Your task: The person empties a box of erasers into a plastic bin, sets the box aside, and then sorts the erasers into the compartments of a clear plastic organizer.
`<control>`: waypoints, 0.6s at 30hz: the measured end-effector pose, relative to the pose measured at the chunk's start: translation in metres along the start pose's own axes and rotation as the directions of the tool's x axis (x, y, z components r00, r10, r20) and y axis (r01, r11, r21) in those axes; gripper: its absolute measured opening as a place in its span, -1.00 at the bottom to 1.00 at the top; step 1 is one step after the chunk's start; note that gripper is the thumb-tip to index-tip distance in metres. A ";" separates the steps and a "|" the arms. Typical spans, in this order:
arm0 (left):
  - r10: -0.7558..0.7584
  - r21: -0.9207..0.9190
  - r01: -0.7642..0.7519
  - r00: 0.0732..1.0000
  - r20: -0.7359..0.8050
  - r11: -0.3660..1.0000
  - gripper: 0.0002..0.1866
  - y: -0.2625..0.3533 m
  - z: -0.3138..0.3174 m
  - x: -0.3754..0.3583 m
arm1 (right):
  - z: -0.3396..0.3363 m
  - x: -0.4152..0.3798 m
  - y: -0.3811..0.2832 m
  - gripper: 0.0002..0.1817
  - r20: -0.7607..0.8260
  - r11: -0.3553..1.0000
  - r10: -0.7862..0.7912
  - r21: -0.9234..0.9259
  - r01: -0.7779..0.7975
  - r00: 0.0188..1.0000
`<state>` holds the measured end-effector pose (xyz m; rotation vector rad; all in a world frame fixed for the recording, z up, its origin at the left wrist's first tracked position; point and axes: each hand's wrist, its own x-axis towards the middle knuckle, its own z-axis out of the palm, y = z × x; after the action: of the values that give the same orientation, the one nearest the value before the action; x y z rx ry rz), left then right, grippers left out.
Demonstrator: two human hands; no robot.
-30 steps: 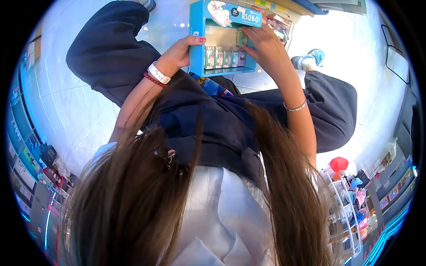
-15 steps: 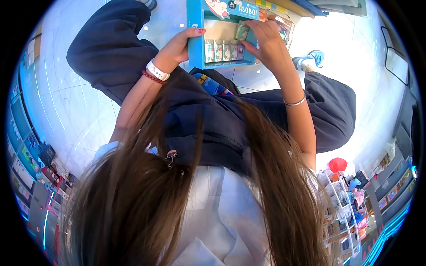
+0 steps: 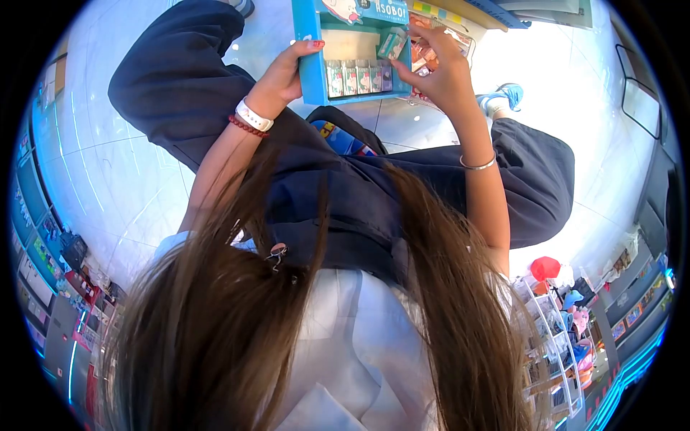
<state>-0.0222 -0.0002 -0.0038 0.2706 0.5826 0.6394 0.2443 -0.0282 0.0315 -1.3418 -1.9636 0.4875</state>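
Note:
Held out in front of me is a blue display box [image 3: 310, 72] with "ASOBO!" printed on its raised lid. My left hand [image 3: 285, 72] is closed on the box's left wall, thumb on the upper edge. Inside, several small printed packs [image 3: 350, 77] stand in a row along the near side. One more small green-and-white pack [image 3: 392, 44] leans tilted at the back right corner. At the box's right wall, my right hand [image 3: 443, 66] has thumb and fingers apart, just beside the tilted pack. Nothing shows in its grasp.
A wire basket [image 3: 471, 54] with orange-pink packages stands right behind the box. A dark bag [image 3: 345, 129] with a colourful panel lies on the tiled floor between my legs. At lower right is a white rack [image 3: 557, 337] with assorted goods.
The box has shifted slightly left and up with my left hand. My right hand has drawn back rightward from the small pack, which now leans inside the box.

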 end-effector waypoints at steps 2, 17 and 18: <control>-0.001 0.001 0.001 1.000 0.010 1.000 -0.43 0.001 0.003 -0.001 | 0.000 0.000 0.000 -0.47 0.034 1.000 0.020 0.018 -0.021 0.999; -0.024 0.000 0.024 0.999 -0.024 1.000 -0.38 -0.004 -0.007 0.003 | 0.001 -0.007 -0.013 -0.43 0.286 0.997 -0.023 -0.062 0.043 0.958; 0.003 -0.055 -0.003 1.000 0.009 0.998 -0.43 -0.002 -0.008 0.003 | -0.008 -0.002 -0.018 -0.47 0.254 0.995 0.071 0.054 -0.088 0.964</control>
<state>-0.0246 0.0005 -0.0122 0.2225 0.5546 0.6561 0.2384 -0.0379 0.0479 -1.3768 -2.0820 0.7881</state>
